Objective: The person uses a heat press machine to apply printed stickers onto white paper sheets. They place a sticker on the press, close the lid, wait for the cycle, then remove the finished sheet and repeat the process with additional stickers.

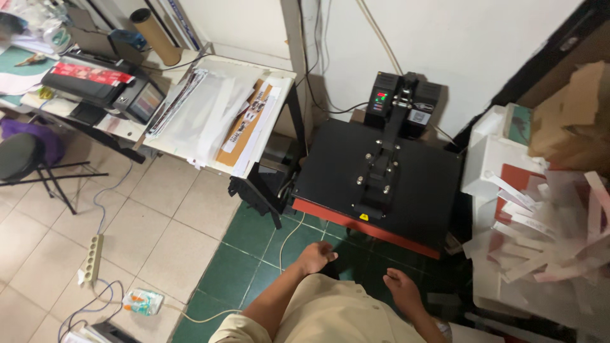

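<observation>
Both hands hang low in the frame just above the person's beige-clad lap. Left hand (316, 256), bottom centre, is loosely curled with nothing in it; right hand (402, 290), a little lower and to the right, lies palm down with fingers loosely spread, also holding nothing. Neither touches anything, and the two are apart from each other.

Just above them, filling the centre right of the frame, stands the heat press (381, 178), a big black slab closed over a red base, with a black arm running up its middle to a control box showing small red and green lights. It is the thing nearest both hands.

Right of the press, a white foam box (492, 159) sits beside a heap of paper strips (540, 241) along the right edge. Upper left holds a white table (190, 149) stacked with clear sheets (200, 111) and a strip of cardboard. A printer (95, 82) sits at the far upper left. On the pale floor tiles at lower left lies a power strip (94, 259).
</observation>
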The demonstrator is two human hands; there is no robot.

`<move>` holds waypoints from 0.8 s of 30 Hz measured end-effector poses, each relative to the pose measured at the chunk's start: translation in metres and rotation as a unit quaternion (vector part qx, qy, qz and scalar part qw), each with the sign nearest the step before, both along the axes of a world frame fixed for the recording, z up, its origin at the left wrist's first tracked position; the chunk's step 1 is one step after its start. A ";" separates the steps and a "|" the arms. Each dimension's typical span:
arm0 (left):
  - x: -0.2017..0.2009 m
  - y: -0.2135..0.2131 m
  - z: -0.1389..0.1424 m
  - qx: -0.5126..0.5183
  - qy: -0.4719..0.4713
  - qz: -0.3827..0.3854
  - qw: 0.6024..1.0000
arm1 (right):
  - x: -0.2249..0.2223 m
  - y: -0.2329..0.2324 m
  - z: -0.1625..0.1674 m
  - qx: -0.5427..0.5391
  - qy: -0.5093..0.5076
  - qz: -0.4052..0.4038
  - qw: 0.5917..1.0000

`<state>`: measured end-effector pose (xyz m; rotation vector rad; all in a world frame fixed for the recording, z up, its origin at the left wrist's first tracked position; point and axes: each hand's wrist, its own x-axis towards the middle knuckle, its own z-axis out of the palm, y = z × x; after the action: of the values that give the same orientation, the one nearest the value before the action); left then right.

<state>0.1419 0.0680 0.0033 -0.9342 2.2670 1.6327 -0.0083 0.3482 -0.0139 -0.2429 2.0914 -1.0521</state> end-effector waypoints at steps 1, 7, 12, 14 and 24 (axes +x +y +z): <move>0.002 -0.002 0.000 -0.002 0.004 0.001 1.000 | -0.001 -0.003 -0.001 -0.002 0.002 0.006 1.000; -0.004 -0.032 -0.011 -0.031 -0.019 -0.037 0.999 | -0.031 -0.040 -0.006 0.030 0.037 0.111 0.993; -0.049 -0.060 -0.016 -0.138 -0.018 -0.152 0.978 | -0.089 -0.087 -0.004 0.050 0.068 0.168 0.982; -0.077 -0.063 -0.015 -0.167 -0.016 -0.195 0.966 | -0.108 -0.109 -0.004 0.039 0.062 0.150 0.986; -0.202 -0.043 -0.050 -0.434 0.109 -0.357 0.820 | -0.135 -0.189 -0.048 0.067 -0.003 -0.092 0.994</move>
<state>-0.0596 0.0254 -0.0471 0.0967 3.0058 0.3617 -0.1430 0.1594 -0.0622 0.0202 2.1999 -1.0093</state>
